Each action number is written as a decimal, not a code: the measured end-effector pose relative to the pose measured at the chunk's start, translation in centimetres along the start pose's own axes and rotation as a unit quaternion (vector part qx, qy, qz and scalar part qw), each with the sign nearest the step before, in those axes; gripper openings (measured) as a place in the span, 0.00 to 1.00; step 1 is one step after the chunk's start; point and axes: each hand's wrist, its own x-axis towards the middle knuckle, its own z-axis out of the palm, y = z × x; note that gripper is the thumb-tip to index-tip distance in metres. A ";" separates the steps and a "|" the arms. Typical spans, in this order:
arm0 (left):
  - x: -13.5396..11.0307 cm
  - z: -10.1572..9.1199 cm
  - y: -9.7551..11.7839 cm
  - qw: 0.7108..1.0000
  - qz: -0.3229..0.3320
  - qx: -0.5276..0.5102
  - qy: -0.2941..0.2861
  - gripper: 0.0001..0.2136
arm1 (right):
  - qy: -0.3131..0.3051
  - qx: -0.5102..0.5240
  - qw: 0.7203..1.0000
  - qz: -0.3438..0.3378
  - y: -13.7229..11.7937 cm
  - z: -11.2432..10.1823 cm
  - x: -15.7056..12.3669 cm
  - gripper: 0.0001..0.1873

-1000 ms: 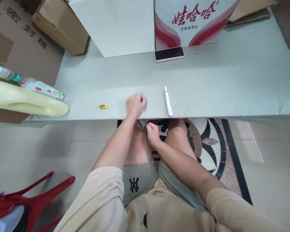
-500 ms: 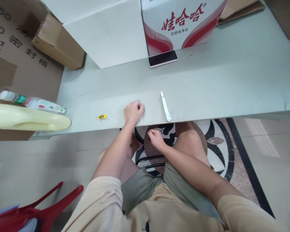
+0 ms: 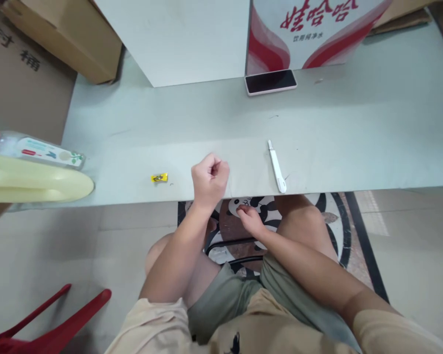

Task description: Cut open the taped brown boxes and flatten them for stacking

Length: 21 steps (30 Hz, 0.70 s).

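Observation:
My left hand (image 3: 209,179) is curled into a fist at the near edge of the pale grey table (image 3: 354,132); whatever it may hold is hidden. A small yellow wrapped sweet (image 3: 159,177) lies a little to its left. A white utility knife (image 3: 276,166) lies on the table to its right, tip pointing away from me. My right hand (image 3: 250,220) is below the table edge between my knees, fingers curled together, with its contents hidden.
A phone (image 3: 270,81) lies face up at the back against a red-and-white water carton (image 3: 310,29) and a white box (image 3: 177,39). Brown cardboard boxes (image 3: 66,34), a plastic bottle (image 3: 37,150) and a cream plastic container (image 3: 33,182) are at the left. A red chair (image 3: 51,329) stands lower left.
My left fist has lifted slightly and turned at the table edge. My right hand stays under the edge. The view has shifted, moving everything rightward.

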 end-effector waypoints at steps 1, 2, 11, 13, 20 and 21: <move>-0.3 -0.5 0.3 0.999 0.020 -0.028 -0.011 0.17 | 0.003 -0.008 1.000 0.006 0.3 0.0 0.1 0.21; -0.6 -1.1 0.6 0.999 0.026 -0.040 -0.026 0.17 | 0.006 -0.015 1.000 0.012 0.5 0.1 0.2 0.21; -0.7 -4.1 -0.8 0.992 0.124 -0.026 0.015 0.06 | 0.036 -0.104 0.994 -0.005 1.7 1.1 -0.1 0.19; -0.3 -4.7 -1.4 0.992 0.116 -0.035 0.027 0.10 | 0.036 -0.114 0.992 -0.036 1.0 1.6 -1.0 0.23; 0.8 -6.9 -2.5 0.986 0.072 -0.118 0.096 0.17 | -0.039 -0.110 0.982 -0.151 -5.6 3.3 -5.6 0.26; 0.9 -7.3 -2.5 0.984 0.061 -0.130 0.108 0.16 | -0.044 -0.112 0.979 -0.164 -7.0 3.2 -5.8 0.26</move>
